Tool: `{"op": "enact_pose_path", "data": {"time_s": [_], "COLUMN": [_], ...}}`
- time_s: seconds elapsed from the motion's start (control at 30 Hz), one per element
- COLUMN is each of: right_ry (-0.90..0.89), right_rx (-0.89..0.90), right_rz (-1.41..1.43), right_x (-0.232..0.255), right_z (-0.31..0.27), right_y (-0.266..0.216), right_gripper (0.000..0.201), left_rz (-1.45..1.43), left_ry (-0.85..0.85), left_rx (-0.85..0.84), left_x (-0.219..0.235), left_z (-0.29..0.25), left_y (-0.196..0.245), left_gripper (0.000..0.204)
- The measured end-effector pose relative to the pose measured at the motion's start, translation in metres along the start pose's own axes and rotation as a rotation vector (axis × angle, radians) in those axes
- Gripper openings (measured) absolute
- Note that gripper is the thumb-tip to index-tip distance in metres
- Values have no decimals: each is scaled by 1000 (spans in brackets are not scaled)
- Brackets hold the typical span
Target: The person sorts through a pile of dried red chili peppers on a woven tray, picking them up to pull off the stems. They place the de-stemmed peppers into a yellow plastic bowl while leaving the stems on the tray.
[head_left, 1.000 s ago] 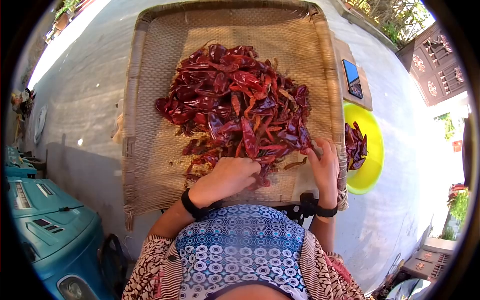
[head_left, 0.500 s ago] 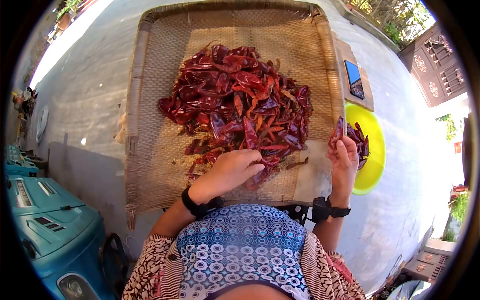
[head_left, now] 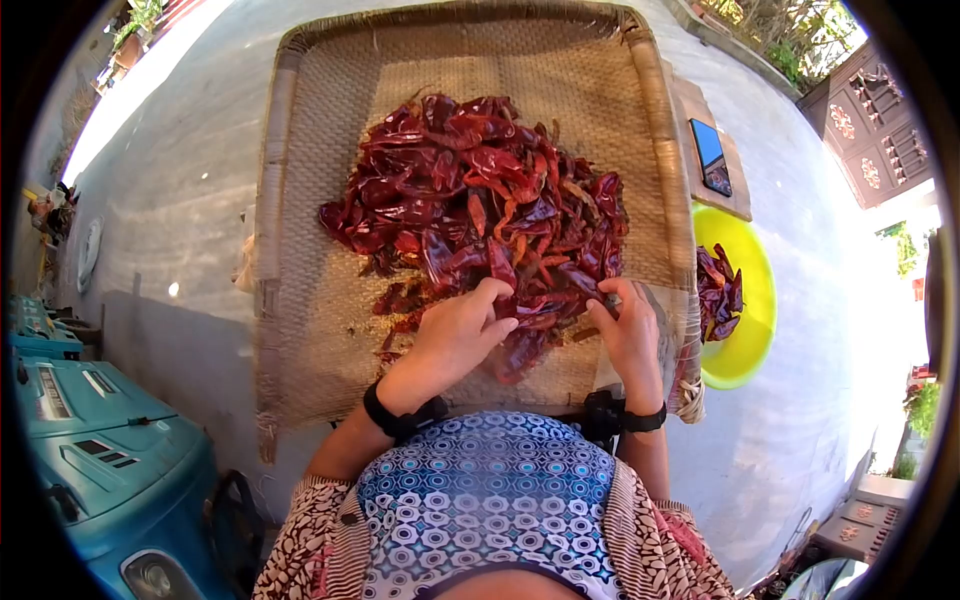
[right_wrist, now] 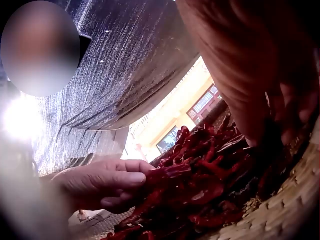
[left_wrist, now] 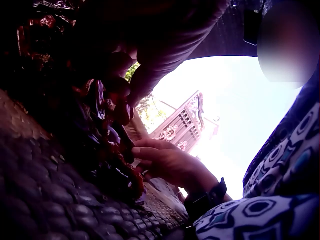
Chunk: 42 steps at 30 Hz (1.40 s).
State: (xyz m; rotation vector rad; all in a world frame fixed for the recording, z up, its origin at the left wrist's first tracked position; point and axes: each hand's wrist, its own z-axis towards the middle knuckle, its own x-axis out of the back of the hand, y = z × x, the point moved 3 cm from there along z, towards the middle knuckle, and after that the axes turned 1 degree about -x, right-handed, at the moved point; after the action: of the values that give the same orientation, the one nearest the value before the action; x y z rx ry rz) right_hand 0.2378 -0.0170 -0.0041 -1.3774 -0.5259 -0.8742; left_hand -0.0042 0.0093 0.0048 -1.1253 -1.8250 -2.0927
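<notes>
Dried red chili peppers [head_left: 470, 190] lie heaped on a woven bamboo tray [head_left: 330, 80]. My left hand [head_left: 455, 335] is over the near edge of the heap. Its thumb and fingers pinch a dark red chili [right_wrist: 170, 172], seen in the right wrist view. To its right, my right hand [head_left: 630, 335] has thumb and fingertips bent around the end of a chili at the heap's near right edge. The left wrist view shows this right hand [left_wrist: 167, 160] from the side, thumb against a dark chili. Shadow hides much of the fingertips there.
A yellow-green bowl [head_left: 750, 330] with several chilies [head_left: 720, 295] stands right of the tray. A phone [head_left: 710, 155] lies on a board [head_left: 735, 200] beyond it. A teal vehicle [head_left: 110, 430] is at the left. Crumbs and seeds are scattered near the heap.
My right hand carried a chili rightward to the tray's rim near the bowl, then came back to the heap without it. My left hand has stayed at the near edge, shifting slightly.
</notes>
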Motion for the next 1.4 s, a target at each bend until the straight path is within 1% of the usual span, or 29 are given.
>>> {"op": "enact_pose_path", "data": {"time_s": [0.07,0.13,0.17,0.23,0.27,0.37,0.4,0.47,0.5,0.6,0.67,0.7,0.77,0.8,0.87,0.9,0.93,0.97,1.0,1.03,1.07,1.13,1.23,1.27,1.37,1.4], "right_ry": [39,99,41,-74,-194,-446,-544,-579,-597,-354,-132,8,264,282,311,241,174,110,74,22,-27,-134,-254,-264,-237,-213], "right_rx": [-40,-107,-128,-169,-142,-20,-34,-67,-83,-159,-197,-245,-173,-217,-308,-298,-288,-279,-299,-298,-297,-313,-231,-218,-90,-48], "right_rz": [104,243,377,645,627,572,587,650,681,733,921,879,1384,1475,1656,1585,1514,1440,1340,1296,1253,1127,1002,1007,857,782], "right_x": [3,10,8,3,5,-6,-3,-5,-6,8,28,43,58,60,62,58,48,39,35,29,21,15,11,9,3,-1], "right_z": [-1,-2,-4,-9,-13,-22,-22,-24,-24,-14,-3,-1,3,3,4,3,-1,-4,-6,-7,-8,-8,-5,-4,-1,0], "right_y": [-1,-3,-3,-8,-17,-26,-35,-35,-34,-9,7,15,29,32,34,34,33,29,16,12,11,1,-15,-23,-48,-54], "right_gripper": [23,22,22,21,21,19,18,18,18,17,18,26,35,36,39,38,37,36,31,29,27,21,23,27,30,31], "left_rz": [-4,-63,-93,-186,-230,-221,-217,-207,-168,-76,-46,-27,10,58,246,341,442,507,571,634,575,471,264,186,52,50], "left_ry": [-13,-18,-20,-5,4,59,100,183,199,229,229,239,257,260,356,405,384,387,387,385,393,380,331,312,203,157], "left_rx": [45,12,-5,-50,-75,-125,-144,-184,-194,-209,-203,-205,-211,-249,-328,-366,-319,-333,-345,-355,-331,-321,-310,-306,-313,-293], "left_x": [2,2,1,-3,-5,-7,-7,-6,-1,18,32,38,49,55,55,56,60,61,59,58,57,61,61,59,43,35], "left_z": [0,1,2,1,1,2,2,5,6,9,16,21,34,41,63,73,80,88,96,100,103,97,74,65,43,37], "left_y": [2,3,4,10,13,16,11,1,3,11,15,17,23,31,26,26,29,25,16,12,9,18,32,34,41,39], "left_gripper": [42,48,51,49,49,37,33,25,24,22,24,23,21,25,30,33,33,33,32,31,29,26,24,23,15,20]}}
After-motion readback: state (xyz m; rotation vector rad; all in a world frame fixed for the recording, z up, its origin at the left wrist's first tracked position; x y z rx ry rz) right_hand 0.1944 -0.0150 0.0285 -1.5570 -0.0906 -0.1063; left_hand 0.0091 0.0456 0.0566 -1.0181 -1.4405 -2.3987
